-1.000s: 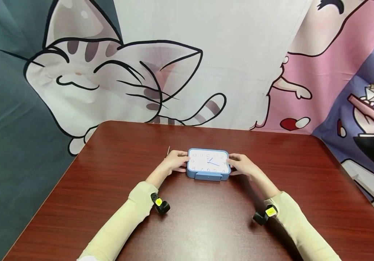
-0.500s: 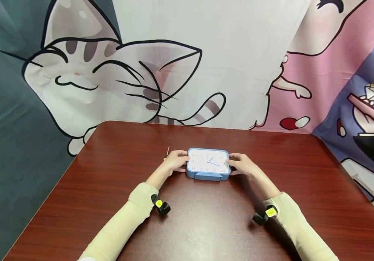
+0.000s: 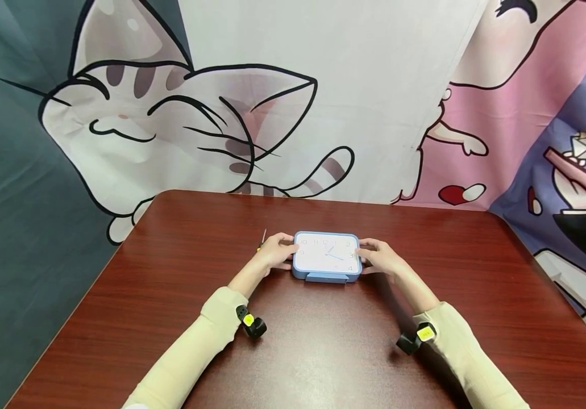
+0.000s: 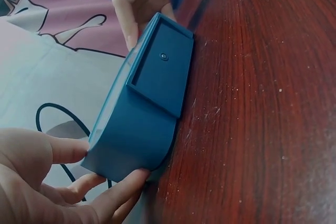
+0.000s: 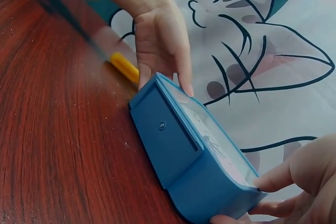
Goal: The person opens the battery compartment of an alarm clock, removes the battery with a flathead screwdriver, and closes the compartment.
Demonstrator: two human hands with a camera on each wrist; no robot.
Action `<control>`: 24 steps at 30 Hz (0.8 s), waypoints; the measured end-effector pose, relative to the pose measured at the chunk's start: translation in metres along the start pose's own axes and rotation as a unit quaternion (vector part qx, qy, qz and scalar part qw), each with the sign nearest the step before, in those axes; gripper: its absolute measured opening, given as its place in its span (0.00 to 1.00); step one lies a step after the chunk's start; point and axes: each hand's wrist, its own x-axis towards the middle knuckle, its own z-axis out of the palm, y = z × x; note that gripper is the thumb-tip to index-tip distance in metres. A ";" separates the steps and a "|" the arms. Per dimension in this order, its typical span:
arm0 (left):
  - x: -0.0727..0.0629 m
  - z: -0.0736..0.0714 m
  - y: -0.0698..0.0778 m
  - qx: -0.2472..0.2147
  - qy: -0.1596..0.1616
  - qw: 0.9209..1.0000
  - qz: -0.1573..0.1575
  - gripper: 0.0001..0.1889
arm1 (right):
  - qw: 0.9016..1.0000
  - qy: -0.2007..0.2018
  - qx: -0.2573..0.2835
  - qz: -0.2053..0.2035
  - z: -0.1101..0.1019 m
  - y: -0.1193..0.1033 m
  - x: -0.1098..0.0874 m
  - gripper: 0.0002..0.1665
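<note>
While both hands (image 3: 274, 253) (image 3: 382, 259) pinch a blue clock (image 3: 326, 255), right wrist view shows yellow handle (image 5: 124, 67), head view barely.

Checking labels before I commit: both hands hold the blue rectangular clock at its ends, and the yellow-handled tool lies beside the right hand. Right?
One error: the yellow-handled tool lies beside the left hand, not the right hand; the head view shows it. Both hands do hold the blue rectangular clock at its ends.
</note>
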 end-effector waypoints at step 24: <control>-0.001 0.000 0.001 -0.022 0.003 1.000 0.006 0.24 | 0.999 0.020 0.035 -0.021 0.000 -0.001 -0.004 0.27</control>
